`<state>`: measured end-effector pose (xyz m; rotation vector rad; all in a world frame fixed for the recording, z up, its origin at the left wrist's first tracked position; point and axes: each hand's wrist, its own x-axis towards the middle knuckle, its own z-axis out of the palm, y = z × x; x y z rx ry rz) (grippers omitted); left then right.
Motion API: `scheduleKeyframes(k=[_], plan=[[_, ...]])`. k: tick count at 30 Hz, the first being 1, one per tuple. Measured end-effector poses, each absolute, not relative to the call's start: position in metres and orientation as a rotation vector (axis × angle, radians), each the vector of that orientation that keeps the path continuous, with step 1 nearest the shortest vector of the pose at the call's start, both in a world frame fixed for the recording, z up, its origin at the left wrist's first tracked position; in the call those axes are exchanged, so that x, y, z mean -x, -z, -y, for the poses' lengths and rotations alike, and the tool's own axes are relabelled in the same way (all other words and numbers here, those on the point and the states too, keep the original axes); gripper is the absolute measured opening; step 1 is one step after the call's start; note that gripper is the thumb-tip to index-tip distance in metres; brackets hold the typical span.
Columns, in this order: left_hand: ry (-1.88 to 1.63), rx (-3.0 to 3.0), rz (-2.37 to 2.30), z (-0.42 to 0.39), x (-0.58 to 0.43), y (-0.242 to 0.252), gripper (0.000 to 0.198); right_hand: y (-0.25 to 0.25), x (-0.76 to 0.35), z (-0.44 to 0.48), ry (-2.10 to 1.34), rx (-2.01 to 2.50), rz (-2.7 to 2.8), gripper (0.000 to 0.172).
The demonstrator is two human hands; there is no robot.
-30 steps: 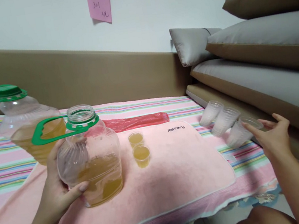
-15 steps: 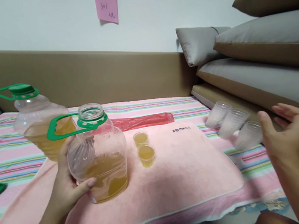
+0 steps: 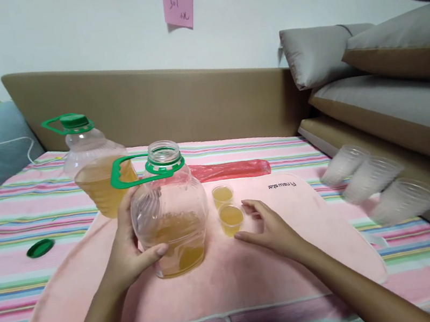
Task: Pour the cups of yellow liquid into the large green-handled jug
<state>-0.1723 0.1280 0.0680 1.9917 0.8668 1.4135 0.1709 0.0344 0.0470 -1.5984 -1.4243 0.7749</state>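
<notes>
My left hand (image 3: 133, 247) is wrapped round the side of an uncapped clear plastic jug (image 3: 177, 218), which has a green handle ring and holds yellowish liquid low inside. The jug stands upright on a pink mat. Just right of it are two small clear cups of yellow liquid, a nearer cup (image 3: 231, 219) and a farther cup (image 3: 222, 195). Beside the nearer cup, my right hand (image 3: 270, 226) is open, thumb and fingers apart. Its thumb tip is close to the cup's lower side; whether it touches, I cannot tell.
A second jug (image 3: 106, 183), capped green, stands at the back left. A loose green cap (image 3: 40, 248) lies left of the pink mat (image 3: 295, 257). Stacks of clear cups (image 3: 373, 179) lie at right, near piled cushions (image 3: 404, 93). A red plastic bag (image 3: 232, 169) lies behind the small cups.
My right hand has moved left from near the stacked cups to the nearer filled cup. My left hand stays on the jug. The whole view has shifted, with things appearing farther right.
</notes>
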Motion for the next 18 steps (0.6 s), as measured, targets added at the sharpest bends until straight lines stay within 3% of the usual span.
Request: scheduleKeyframes(k=[9,18], plan=[[-1.357,-1.952,-0.893,-0.123,0.17,-0.072,0.124,-0.034,-0.15,-0.048,-0.816,1.504,1.324,0.077],[-1.387,-1.978,-0.871,-0.125,0.171,-0.07,0.118,-0.026,-0.147,-0.047,-0.836,1.388,1.286,0.061]])
